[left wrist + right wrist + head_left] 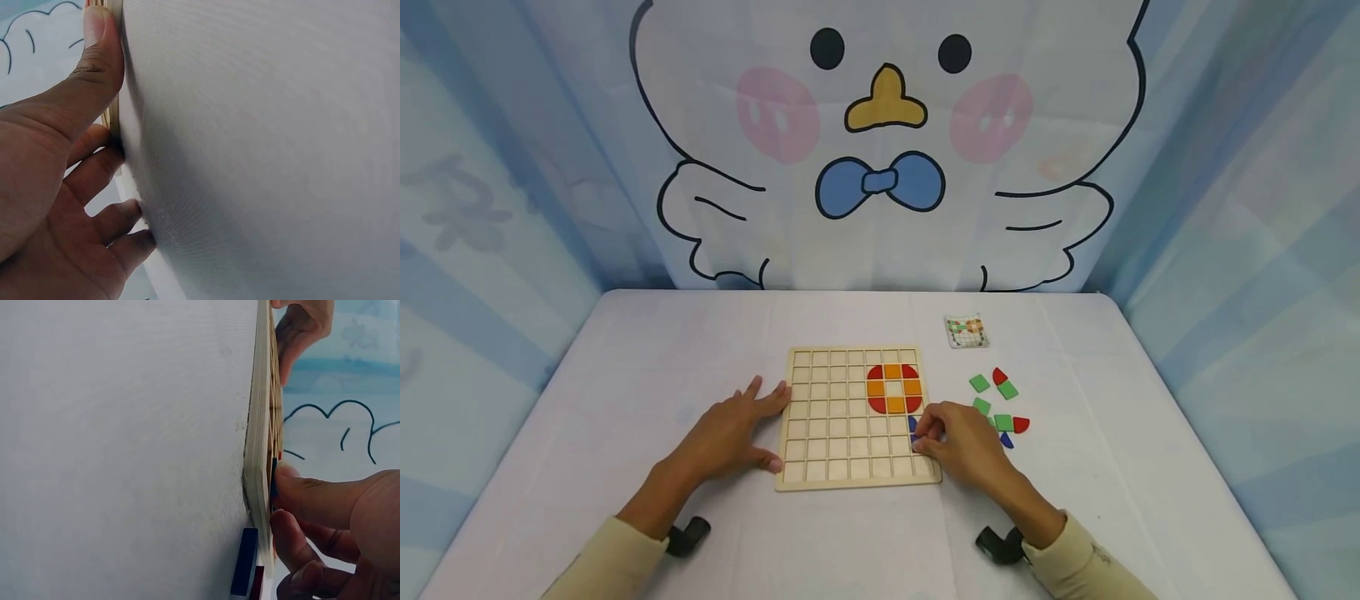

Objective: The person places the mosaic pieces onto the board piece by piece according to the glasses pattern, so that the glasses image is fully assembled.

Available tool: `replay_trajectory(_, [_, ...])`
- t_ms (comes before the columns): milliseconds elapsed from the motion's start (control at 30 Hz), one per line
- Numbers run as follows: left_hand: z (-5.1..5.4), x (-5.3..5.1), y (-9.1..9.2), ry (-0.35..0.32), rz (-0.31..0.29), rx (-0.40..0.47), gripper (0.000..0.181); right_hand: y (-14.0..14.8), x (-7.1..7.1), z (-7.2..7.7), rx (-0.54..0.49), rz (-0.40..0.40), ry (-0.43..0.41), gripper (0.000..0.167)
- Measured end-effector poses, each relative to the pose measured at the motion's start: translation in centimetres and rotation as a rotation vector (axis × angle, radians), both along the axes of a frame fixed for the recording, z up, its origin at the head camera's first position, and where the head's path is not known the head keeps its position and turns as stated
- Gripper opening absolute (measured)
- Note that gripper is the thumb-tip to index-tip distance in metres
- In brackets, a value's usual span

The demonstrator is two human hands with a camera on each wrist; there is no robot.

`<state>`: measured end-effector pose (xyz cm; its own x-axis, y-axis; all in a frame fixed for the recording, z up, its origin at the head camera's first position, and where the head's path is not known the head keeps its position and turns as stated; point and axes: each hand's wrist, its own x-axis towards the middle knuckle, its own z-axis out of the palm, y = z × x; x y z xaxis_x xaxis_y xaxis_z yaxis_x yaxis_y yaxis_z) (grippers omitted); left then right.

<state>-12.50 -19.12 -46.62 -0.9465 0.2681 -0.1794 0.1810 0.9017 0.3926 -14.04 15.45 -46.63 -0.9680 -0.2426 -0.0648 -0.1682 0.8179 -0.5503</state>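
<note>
Head view: a pale wooden grid board [838,427] is touched at its left edge by the left hand [722,435], and a small flat blue piece [274,478] is pinched by the right hand [966,442].
The left fingers are spread wide, thumb and fingertips set against the board; the right thumb and fingertip are held narrow on the blue piece in the board's right-hand column, below a ring of red and orange pieces [892,371]. Right of the board, green square pieces [979,383] and red rounded pieces [1021,425] are scattered on the white-covered table [700,350], with a small printed card [966,331] laid beyond them.
</note>
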Motion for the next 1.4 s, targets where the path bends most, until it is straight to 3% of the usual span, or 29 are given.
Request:
replay_trajectory(267, [0.0, 0.1, 0.0, -0.006, 0.005, -0.001, 0.114, 0.2, 0.0, 0.4, -0.005, -0.007, -0.03, 0.016])
replay_trajectory(633, [0.0, -0.1, 0.0, -0.004, 0.0, -0.003, 0.115, 2.6, -1.1, 1.7, 0.008, -0.128, 0.01, 0.013])
replay_trajectory(1100, [0.1, -0.1, -0.1, -0.009, 0.003, 0.012, 0.114, 5.9, -2.4, 1.7, 0.089, -0.26, 0.034, 0.038])
replay_trajectory(1400, [0.2, 0.0, -0.1, -0.012, 0.003, 0.014, 0.114, 6.3, -2.8, 0.7, 0.133, -0.262, 0.021, 0.042])
